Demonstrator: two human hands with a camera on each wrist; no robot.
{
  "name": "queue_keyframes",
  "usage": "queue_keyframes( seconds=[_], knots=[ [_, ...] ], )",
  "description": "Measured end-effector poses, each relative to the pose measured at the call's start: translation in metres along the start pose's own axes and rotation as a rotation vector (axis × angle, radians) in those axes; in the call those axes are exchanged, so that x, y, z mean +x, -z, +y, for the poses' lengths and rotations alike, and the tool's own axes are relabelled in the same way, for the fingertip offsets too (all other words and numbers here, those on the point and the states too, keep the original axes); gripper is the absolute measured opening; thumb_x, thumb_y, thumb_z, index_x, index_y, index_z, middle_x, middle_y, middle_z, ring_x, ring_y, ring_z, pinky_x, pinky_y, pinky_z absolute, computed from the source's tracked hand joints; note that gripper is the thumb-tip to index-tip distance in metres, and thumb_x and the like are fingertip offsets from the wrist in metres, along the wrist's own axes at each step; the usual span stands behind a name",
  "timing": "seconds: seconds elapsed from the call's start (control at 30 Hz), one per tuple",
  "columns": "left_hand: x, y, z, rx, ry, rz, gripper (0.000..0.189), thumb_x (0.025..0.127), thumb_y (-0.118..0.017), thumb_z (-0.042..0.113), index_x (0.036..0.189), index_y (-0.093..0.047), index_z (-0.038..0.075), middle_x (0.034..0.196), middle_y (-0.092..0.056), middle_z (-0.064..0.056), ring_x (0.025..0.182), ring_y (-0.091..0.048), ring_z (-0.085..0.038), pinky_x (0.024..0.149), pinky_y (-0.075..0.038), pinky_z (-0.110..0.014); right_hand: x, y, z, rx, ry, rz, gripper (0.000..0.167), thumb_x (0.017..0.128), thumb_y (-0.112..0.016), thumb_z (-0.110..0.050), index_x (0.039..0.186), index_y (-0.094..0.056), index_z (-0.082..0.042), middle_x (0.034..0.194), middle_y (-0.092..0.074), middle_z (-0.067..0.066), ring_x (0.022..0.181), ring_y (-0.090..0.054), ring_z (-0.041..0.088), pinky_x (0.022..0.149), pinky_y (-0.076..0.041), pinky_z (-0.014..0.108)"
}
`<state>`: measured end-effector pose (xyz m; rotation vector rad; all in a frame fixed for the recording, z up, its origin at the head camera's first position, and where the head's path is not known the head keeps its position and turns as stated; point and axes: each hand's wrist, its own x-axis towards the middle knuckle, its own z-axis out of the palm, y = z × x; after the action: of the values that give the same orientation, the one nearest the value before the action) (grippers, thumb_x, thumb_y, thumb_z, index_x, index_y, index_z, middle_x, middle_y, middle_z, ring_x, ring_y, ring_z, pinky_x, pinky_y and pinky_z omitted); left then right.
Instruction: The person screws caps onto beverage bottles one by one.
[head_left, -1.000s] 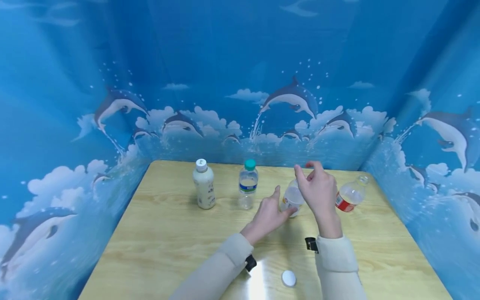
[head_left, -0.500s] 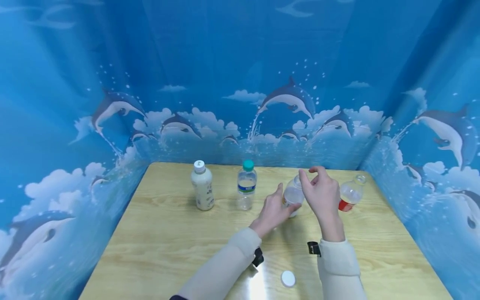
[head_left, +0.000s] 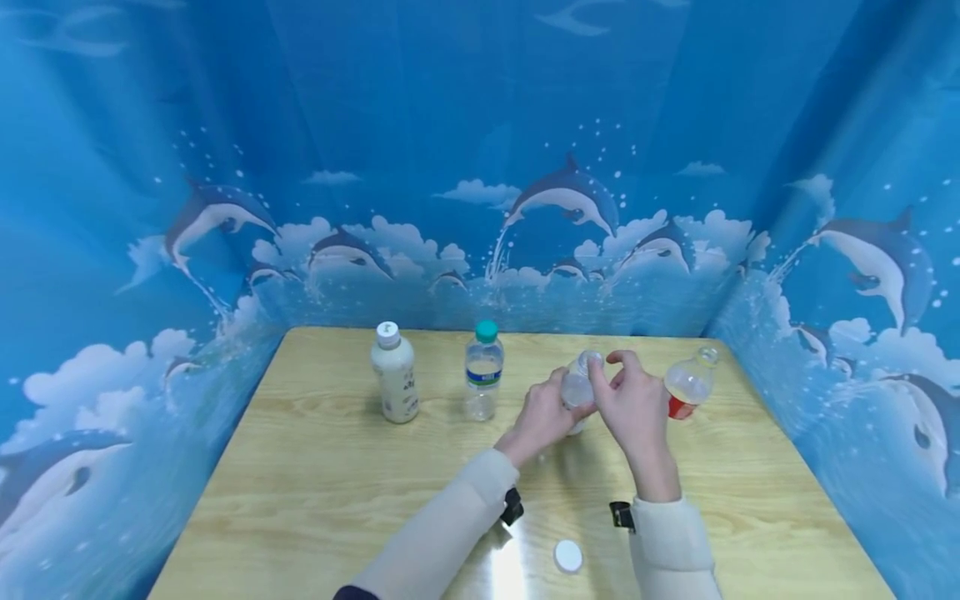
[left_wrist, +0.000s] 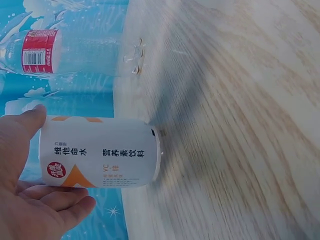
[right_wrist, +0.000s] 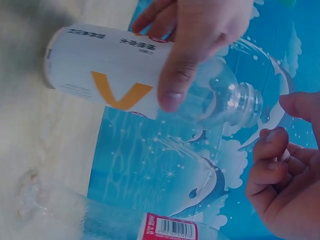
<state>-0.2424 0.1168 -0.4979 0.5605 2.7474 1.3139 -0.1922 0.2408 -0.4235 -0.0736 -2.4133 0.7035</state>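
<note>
My left hand (head_left: 542,419) grips a clear plastic bottle (left_wrist: 100,152) with a white label and orange V-shaped marks, thumb on one side and fingers on the other. Its threaded neck (right_wrist: 245,104) is bare of a cap. Beside that mouth is my right hand (head_left: 634,407), thumb and index finger apart with nothing between them in the right wrist view; its other fingers are loosely curled. Near the right hand stands a clear bottle with a red label (head_left: 681,407), its neck uncapped. A round white cap (head_left: 568,556) lies on the table in front of the forearms.
Left of the hands stand a clear bottle with a green cap (head_left: 483,372) and a whitish bottle with a white cap (head_left: 395,379). The wood-patterned table (head_left: 315,500) is bounded by a blue dolphin-print curtain (head_left: 420,167) behind and at both sides.
My left fingers have closed round the white-label bottle, and its mouth now leans more toward the head camera. The right hand stays close to the neck. The head view has shifted slightly.
</note>
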Motion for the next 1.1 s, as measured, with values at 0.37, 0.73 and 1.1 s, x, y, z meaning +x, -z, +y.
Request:
queue_keyframes(
  seconds=[0.37,0.73,1.1],
  knots=[
    [-0.018,0.014,-0.009,0.001,-0.075,-0.027,0.077,0.097,-0.075,0.049,0.153,-0.049,0.003,0.132,-0.072,-0.019,0.117,-0.073,-0.029,0.092,-0.063,-0.036,-0.05,0.004,-0.004,-0.003,0.081,0.038,0.026,0.093,-0.079,-0.018,0.105,-0.071,0.003,0.056,-0.054,0.002,0.047,-0.04,0.008,0.045,-0.033,0.026],
    [-0.054,0.028,-0.017,-0.024,-0.135,-0.046,0.071,0.096,-0.078,0.043,0.151,-0.052,0.008,0.131,-0.073,-0.012,0.115,-0.074,-0.024,0.09,-0.063,-0.029,-0.101,0.005,-0.001,-0.043,0.154,-0.041,0.026,0.088,-0.083,-0.019,0.101,-0.072,0.0,0.056,-0.048,-0.01,0.047,-0.03,-0.005,0.044,-0.03,0.018],
    [-0.081,0.036,-0.022,-0.027,-0.157,-0.067,0.072,0.094,-0.08,0.043,0.151,-0.051,0.011,0.133,-0.073,-0.009,0.116,-0.074,-0.021,0.093,-0.062,-0.026,-0.142,0.004,0.016,-0.117,0.167,-0.256,0.031,0.088,-0.085,-0.029,0.108,-0.073,-0.008,0.059,-0.04,-0.019,0.048,-0.024,-0.008,0.044,-0.027,0.015]
  ],
)
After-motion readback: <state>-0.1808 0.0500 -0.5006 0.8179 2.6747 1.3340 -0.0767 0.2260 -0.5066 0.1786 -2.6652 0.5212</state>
